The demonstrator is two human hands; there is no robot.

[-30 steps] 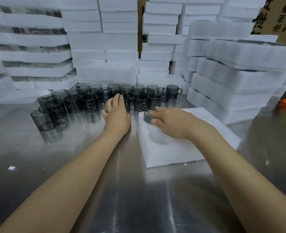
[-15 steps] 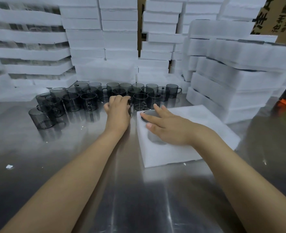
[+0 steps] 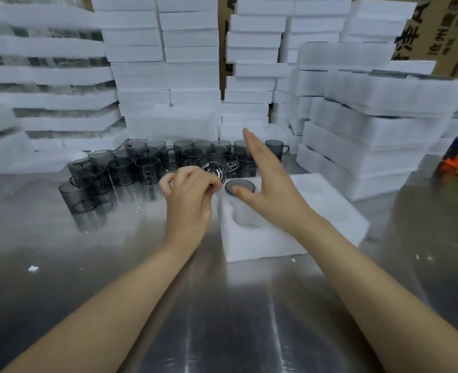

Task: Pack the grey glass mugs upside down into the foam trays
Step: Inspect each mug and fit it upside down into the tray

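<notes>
Gripping a grey glass mug (image 3: 212,168) with curled fingers, the left hand (image 3: 187,196) holds it tilted above the steel surface (image 3: 222,319), just left of the foam tray's far corner. The mug's round base faces the camera; the exact hold on it is blurred. The right hand (image 3: 272,184) is released, its fingers straight and together, pointing up and away over the foam tray (image 3: 330,208). Its thumb tip lies at the rim of a second mug (image 3: 242,185), which sits upside down in the tray's far-left pocket with only its dark round base showing; whether the thumb touches it I cannot tell. Just nearer the camera, an empty pocket (image 3: 246,218) shows in the foam. A cluster of upright grey mugs (image 3: 141,168) stands on the surface beyond the left hand. White stacks of foam trays (image 3: 365,135) rise behind and to the right, with cardboard boxes (image 3: 443,30) behind them.
</notes>
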